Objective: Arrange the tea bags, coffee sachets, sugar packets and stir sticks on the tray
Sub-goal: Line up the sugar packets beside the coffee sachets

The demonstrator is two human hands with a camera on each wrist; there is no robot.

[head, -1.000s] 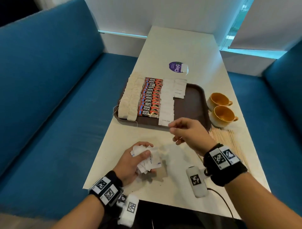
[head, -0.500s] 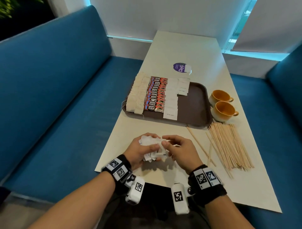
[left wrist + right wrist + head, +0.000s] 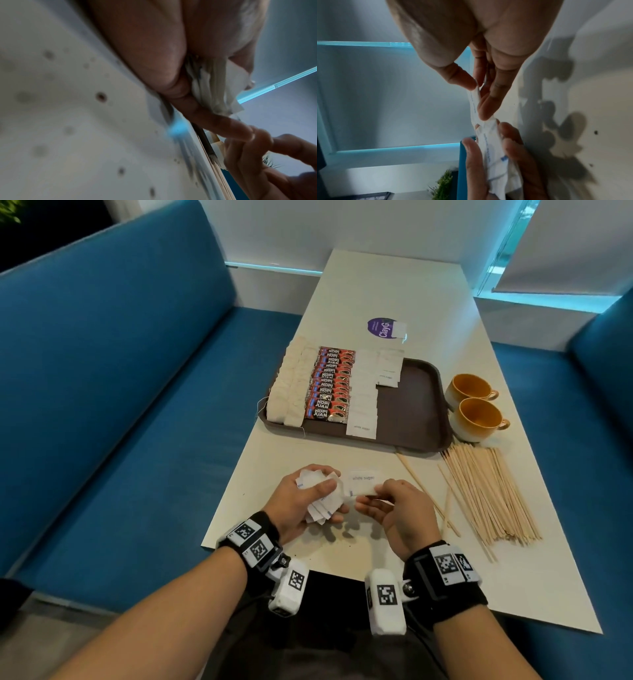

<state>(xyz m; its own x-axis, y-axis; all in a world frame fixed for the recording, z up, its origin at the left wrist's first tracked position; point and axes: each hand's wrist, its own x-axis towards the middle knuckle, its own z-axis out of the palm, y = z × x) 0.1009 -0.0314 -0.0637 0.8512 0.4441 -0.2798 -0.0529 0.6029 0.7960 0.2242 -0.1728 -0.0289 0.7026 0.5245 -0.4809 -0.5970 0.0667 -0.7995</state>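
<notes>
one sugar packet drawn from the bundle

the sugar packet [image 3: 363,482], above the near table [image 3: 394,278] edge, is pinched by the right hand [image 3: 400,513] — the right wrist view [image 3: 473,102] shows thumb against fingertip. the left hand [image 3: 301,501] clutches the bundle of packets [image 3: 320,496]; its left wrist view is blurred.

Two yellow cups [image 3: 476,402] are seen on a white table [image 3: 394,282] between blue benches [image 3: 113,392].
The cups are set side by side; a purple round sticker [image 3: 382,327] is seen farther along the table, with a green plant [image 3: 442,185] glimpsed at a bench's end.
</notes>
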